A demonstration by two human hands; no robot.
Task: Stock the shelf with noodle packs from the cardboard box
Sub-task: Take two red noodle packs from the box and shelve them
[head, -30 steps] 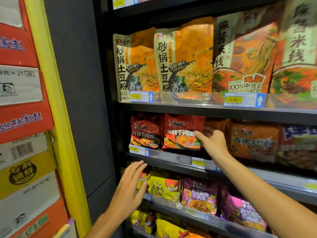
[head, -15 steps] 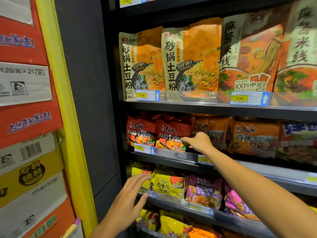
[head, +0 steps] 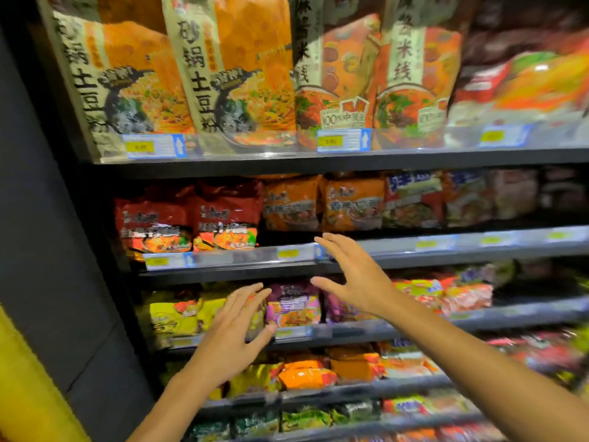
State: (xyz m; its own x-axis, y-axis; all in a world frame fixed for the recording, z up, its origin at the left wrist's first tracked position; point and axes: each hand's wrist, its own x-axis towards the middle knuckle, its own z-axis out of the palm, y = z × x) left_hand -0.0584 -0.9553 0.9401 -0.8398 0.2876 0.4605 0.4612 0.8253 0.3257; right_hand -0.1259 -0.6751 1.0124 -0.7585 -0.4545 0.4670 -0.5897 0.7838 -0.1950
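Nearest the onlooker, the person's two bare forearms reach up toward the dark metal shelving unit (head: 318,161). The left hand (head: 234,333) hovers in front of the third tier, over the yellow plastic noodle packs (head: 172,314) at that tier's left end; its fingers are spread apart and hold nothing. The right hand (head: 353,279) is raised higher, palm toward the goods, its fingertips level with the front rail of the second tier (head: 414,247); these fingers are also apart and empty. Whether either hand touches a pack cannot be told through the motion blur.

Just beyond the hands, purple plastic noodle packs (head: 293,303) stand at the middle of the third tier. On the second tier, red plastic noodle packs (head: 188,218) are pulled to the front edge at the left end, while the orange plastic noodle packs (head: 322,202) beside them sit further back, leaving a dark gap behind the rail. The open, flat hand posture probably serves to face and straighten stock, or to gauge where room remains.

Farthest and highest, tall orange-and-cream noodle bags (head: 229,74) stand upright along the top tier's front lip, labels outward for reading.

The cardboard box is not in view, so no new pack is in hand at this stage.
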